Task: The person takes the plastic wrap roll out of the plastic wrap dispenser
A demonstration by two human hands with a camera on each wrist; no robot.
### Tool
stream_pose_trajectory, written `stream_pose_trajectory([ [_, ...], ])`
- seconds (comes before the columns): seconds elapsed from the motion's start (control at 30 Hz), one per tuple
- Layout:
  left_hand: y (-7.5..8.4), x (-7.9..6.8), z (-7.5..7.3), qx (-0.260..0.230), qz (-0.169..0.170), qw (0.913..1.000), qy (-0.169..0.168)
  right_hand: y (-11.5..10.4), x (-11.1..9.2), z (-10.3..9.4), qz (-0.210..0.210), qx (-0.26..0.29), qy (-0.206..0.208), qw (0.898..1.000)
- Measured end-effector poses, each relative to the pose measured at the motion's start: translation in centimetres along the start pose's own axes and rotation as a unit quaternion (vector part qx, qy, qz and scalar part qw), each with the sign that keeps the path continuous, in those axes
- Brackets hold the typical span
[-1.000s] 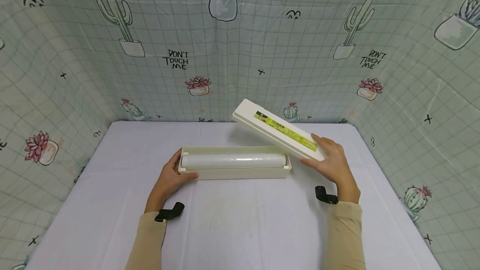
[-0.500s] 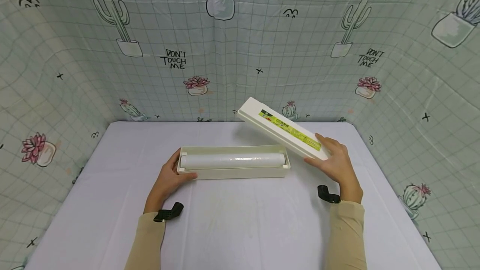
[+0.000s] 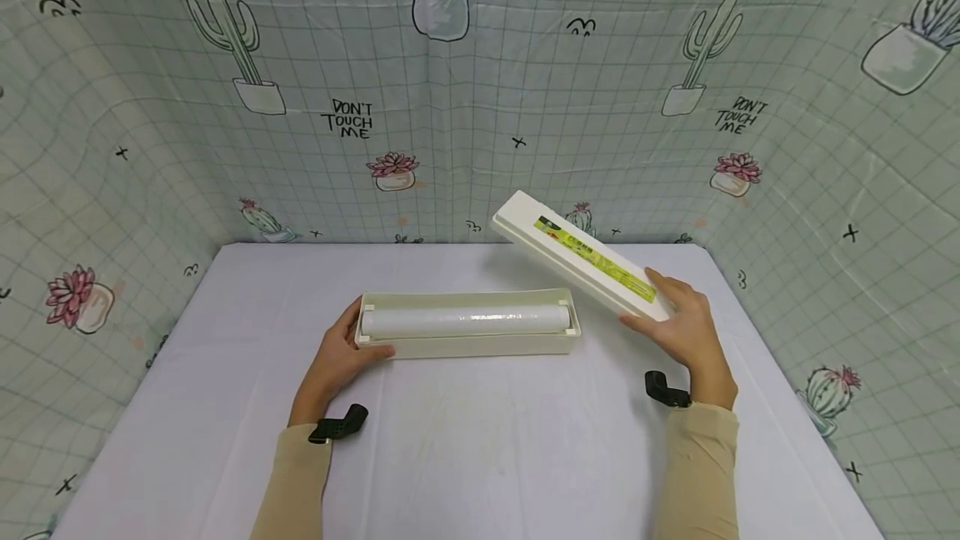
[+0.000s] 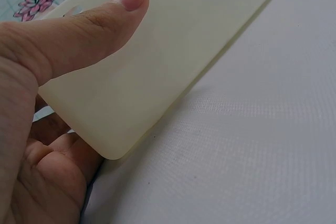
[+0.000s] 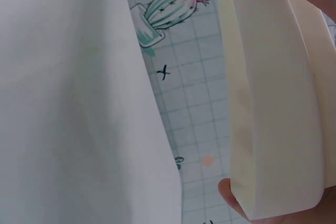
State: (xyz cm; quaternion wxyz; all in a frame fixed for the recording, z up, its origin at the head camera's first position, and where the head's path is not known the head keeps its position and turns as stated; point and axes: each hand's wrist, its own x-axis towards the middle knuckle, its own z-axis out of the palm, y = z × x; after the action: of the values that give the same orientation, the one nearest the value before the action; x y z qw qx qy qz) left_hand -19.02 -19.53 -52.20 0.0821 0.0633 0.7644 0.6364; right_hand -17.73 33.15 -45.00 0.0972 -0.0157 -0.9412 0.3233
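A long off-white plastic wrap box rests on the table, uncovered, with a roll of plastic wrap lying inside it. My left hand grips the box's left end; in the left wrist view the thumb lies along the front wall and the other fingers are partly hidden behind the end. My right hand holds the white lid by its right end, tilted with its far left end raised. A yellow-green label runs along the lid's top. The right wrist view shows the lid's side wall close up.
A white cloth covers the table. Behind and beside it hangs a green gridded curtain printed with cacti and lettering. A black wrist strap with a camera sits on each arm.
My right hand has moved the lid to the right, farther from the box. My left hand and the box stay practically in place.
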Motion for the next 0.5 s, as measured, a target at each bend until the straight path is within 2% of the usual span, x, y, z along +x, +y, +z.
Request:
stream_pose_trajectory([
  [0.5, 0.2, 0.0, 0.0, -0.004, -0.001, 1.0000, 0.001, 1.4, -0.4, -1.0, 0.016, 0.015, 0.016, 1.000],
])
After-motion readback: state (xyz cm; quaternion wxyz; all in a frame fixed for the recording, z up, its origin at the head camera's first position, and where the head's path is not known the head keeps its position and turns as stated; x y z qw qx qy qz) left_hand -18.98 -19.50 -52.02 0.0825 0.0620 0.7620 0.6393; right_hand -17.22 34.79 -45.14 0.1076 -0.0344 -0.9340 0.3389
